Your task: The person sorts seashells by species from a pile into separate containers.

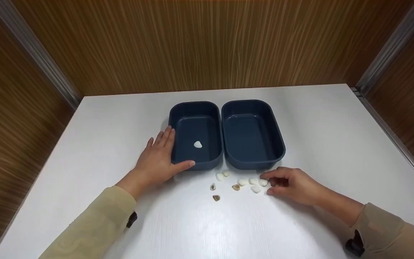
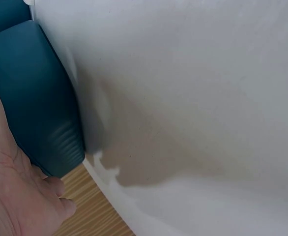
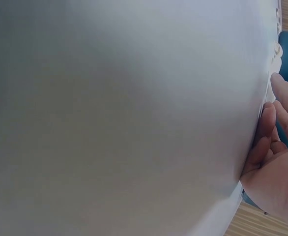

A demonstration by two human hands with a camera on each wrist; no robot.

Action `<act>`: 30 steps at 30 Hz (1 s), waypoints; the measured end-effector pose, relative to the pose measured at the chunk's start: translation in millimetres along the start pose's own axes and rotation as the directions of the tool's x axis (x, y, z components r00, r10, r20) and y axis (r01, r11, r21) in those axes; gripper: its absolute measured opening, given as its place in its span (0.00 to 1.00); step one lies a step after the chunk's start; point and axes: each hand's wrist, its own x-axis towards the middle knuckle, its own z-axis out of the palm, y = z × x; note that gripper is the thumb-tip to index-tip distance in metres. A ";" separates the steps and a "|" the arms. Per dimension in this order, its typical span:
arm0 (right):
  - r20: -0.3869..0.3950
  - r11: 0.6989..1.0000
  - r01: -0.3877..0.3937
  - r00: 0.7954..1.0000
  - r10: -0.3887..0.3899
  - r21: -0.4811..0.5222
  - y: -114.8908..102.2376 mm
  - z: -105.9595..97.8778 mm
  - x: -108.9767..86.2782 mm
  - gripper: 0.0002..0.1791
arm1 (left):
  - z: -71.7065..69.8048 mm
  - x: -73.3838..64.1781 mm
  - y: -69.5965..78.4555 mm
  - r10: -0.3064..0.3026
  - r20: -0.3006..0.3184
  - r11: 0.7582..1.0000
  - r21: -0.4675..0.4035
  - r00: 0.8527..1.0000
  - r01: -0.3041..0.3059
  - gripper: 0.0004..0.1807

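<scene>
Two dark blue rectangular boxes stand side by side on the white table. My left hand point(image 1: 156, 158) rests against the left box point(image 1: 196, 166), its straight fingers along the outer left wall and its thumb at the near rim. One white shell point(image 1: 198, 144) lies inside that box. In front of the right box point(image 1: 253, 165), my right hand point(image 1: 295, 185) reaches in low over the table, with thumb and index finger apart. The index fingertip is right at a white shell point(image 1: 263, 182), the rightmost of a loose group. The left wrist view shows the box's outer wall point(image 2: 36, 93) beside the palm.
More white shells point(image 1: 242, 182) lie left of my right hand. Among them are a brown shell point(image 1: 236, 187), a darker brown one point(image 1: 216, 198) and a small grey one point(image 1: 212, 187). Wood-patterned panels point(image 1: 207, 46) enclose the white table point(image 1: 199, 230) at the back and sides.
</scene>
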 end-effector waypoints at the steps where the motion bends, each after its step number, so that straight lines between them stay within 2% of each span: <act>1: 0.001 1.000 -0.004 1.000 0.004 0.003 0.1 0.2 -0.1 0.20 | 0.5 0.1 -0.5 0.001 -0.002 1.000 0.001 1.000 -0.001 0.71; 12: -0.007 1.000 0.006 1.000 -0.006 -0.024 1.1 2.3 0.0 0.16 | 0.8 -0.1 -0.6 -0.001 -0.002 1.000 -0.006 1.000 0.001 0.71; 30: -0.008 1.000 0.004 1.000 -0.004 -0.010 0.0 3.2 0.6 0.13 | 1.2 0.3 -1.0 -0.003 0.003 1.000 -0.004 1.000 0.003 0.71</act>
